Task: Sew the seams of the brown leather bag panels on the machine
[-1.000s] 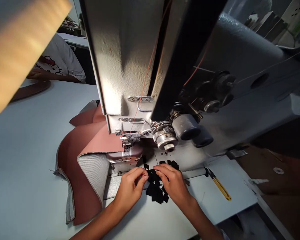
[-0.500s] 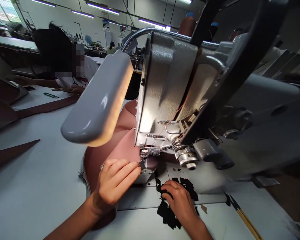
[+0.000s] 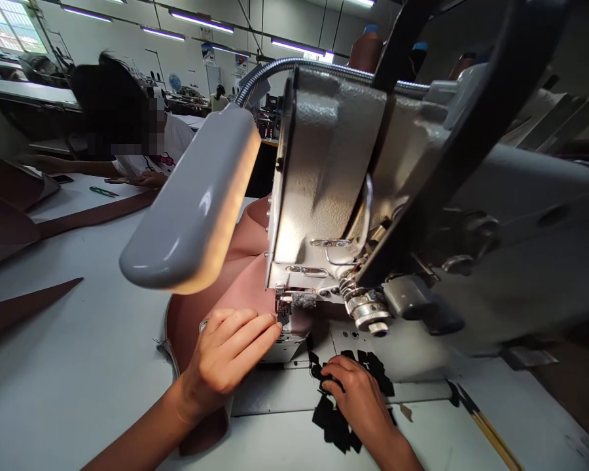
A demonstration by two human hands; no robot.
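My left hand presses the pink leather-like piece under the sewing machine's head, its fingers closed together and the thumb hidden beneath. Beside those fingertips a small black patch sits at the needle and presser foot area. To the right, my right hand rests over a pile of small black patches on the machine bed. Its thumb and fingers are pinched at one black patch, partly covered by the fingers.
A grey lamp hangs left of the machine head. Tweezers lie at the right. Brown strips and green thread snips lie on the left table. Another person sits across it.
The machine's silver thread lever now shows lower on the head's front. My left fingertips have shifted slightly right beside the needle. My right hand stays at the patches; the view has shifted slightly.
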